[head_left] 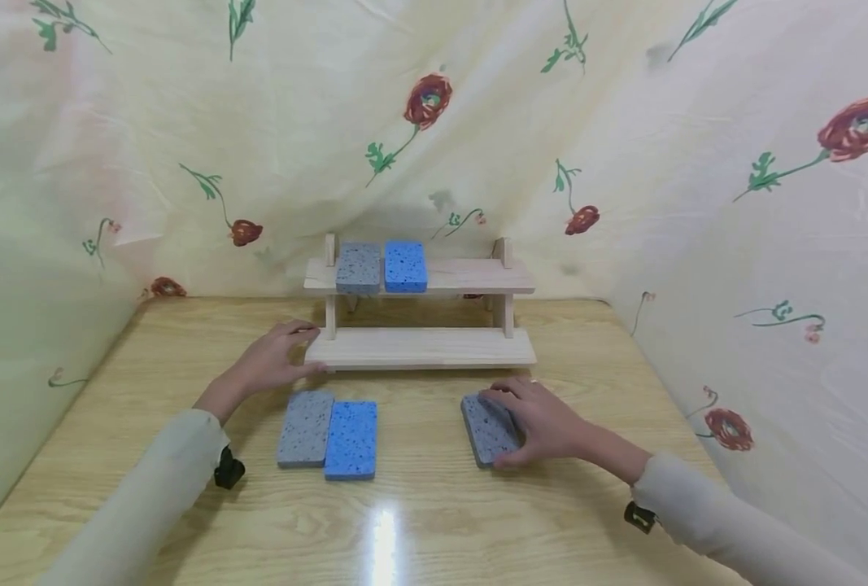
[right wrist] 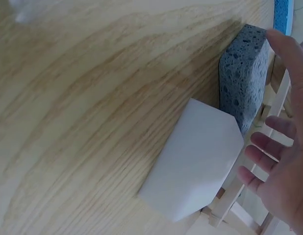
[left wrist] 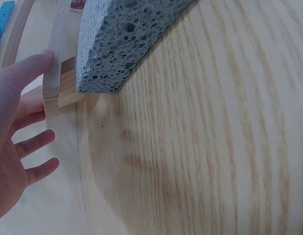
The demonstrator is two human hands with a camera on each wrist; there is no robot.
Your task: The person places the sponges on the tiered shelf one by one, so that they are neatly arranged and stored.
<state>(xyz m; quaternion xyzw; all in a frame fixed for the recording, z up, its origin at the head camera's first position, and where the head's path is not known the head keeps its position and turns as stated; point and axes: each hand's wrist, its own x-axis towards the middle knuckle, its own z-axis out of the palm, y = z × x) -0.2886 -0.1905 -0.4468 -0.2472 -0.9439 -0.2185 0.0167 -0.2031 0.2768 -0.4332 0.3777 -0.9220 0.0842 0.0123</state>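
A small two-tier wooden shelf [head_left: 419, 350] stands at the back of the table. My left hand [head_left: 276, 358] holds the left end of its lower board; in the left wrist view the thumb lies against the board and several fingers [left wrist: 41, 169] are extended. On the right, my right hand [head_left: 547, 419] reaches over a grey sponge [head_left: 486, 435] on the table. The right wrist view shows the thumb at this sponge's [right wrist: 244, 68] corner, with the other fingers spread apart from it. Near my left hand, a grey sponge [head_left: 306, 429] and a blue sponge [head_left: 351, 439] lie side by side.
On the upper board sit another grey sponge [head_left: 359, 268] and blue sponge [head_left: 406, 267]. A plain white block-like shape [right wrist: 195, 156] appears beside the grey sponge in the right wrist view; its kind is unclear. Flowered cloth [head_left: 294, 146] hangs behind and beside the wooden table [head_left: 426, 521].
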